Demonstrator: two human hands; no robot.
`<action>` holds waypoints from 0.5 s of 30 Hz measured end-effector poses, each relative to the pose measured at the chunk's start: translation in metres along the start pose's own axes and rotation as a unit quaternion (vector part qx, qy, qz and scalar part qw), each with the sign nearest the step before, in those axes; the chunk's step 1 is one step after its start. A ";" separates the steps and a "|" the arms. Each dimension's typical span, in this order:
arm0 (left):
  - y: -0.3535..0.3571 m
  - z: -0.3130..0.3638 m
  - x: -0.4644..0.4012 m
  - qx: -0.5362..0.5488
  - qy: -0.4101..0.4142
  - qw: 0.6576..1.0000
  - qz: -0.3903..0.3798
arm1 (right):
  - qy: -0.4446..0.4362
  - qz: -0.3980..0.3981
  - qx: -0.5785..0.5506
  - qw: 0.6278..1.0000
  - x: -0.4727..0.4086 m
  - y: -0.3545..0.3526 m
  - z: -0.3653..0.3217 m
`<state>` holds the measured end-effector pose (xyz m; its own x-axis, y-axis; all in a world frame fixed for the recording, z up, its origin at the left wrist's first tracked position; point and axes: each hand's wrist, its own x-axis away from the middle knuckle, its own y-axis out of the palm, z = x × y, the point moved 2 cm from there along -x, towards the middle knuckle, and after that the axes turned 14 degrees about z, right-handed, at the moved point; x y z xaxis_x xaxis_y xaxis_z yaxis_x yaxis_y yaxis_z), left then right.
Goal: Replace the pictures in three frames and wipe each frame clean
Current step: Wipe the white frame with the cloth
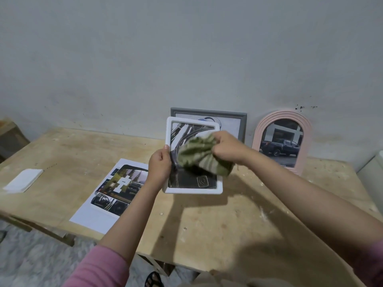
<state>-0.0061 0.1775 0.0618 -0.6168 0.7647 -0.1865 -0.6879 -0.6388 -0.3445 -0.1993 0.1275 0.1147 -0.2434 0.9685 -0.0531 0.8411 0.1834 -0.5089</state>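
Note:
My left hand grips the left edge of a white square frame, holding it upright above the table with a dark picture inside. My right hand clutches a bunched green cloth against the frame's glass. Behind it a grey frame leans on the wall, partly hidden. A pink arched frame with a dark truck picture leans on the wall at the right.
A printed sheet with cut-out pictures lies on the wooden table at the left. A small white folded paper lies near the left edge. A white object shows at the far right.

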 end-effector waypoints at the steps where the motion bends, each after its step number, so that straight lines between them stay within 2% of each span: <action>1: 0.001 -0.002 0.001 0.003 -0.006 1.000 -0.011 | 0.010 0.056 -0.031 0.998 -0.007 -0.007 -0.001; 3: 0.004 -0.002 0.006 -0.002 -0.006 1.000 -0.031 | 0.004 0.151 -0.063 0.986 -0.015 -0.018 -0.009; 5: 0.008 0.003 0.015 -0.010 0.012 0.999 -0.044 | -0.041 0.209 -0.039 0.976 -0.014 -0.021 -0.016; 8: 0.017 0.014 0.030 -0.036 0.068 0.995 -0.069 | -0.118 0.205 0.062 0.970 -0.011 -0.005 -0.013; 10: 0.023 0.015 0.036 -0.050 0.096 0.991 -0.080 | -0.136 0.193 0.117 0.965 -0.015 0.008 -0.002; 13: 0.026 0.013 0.038 -0.057 0.108 0.988 -0.092 | -0.130 0.189 0.145 0.963 -0.019 0.017 0.007; 15: 0.027 0.010 0.038 -0.064 0.108 0.987 -0.101 | -0.159 0.181 0.152 0.958 -0.019 0.023 0.009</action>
<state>-0.0518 0.1889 0.0548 -0.3663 0.8842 -0.2898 -0.7257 -0.4664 -0.5058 -0.1793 0.1115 0.0961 -0.1374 0.8500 -0.5085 0.7298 -0.2602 -0.6323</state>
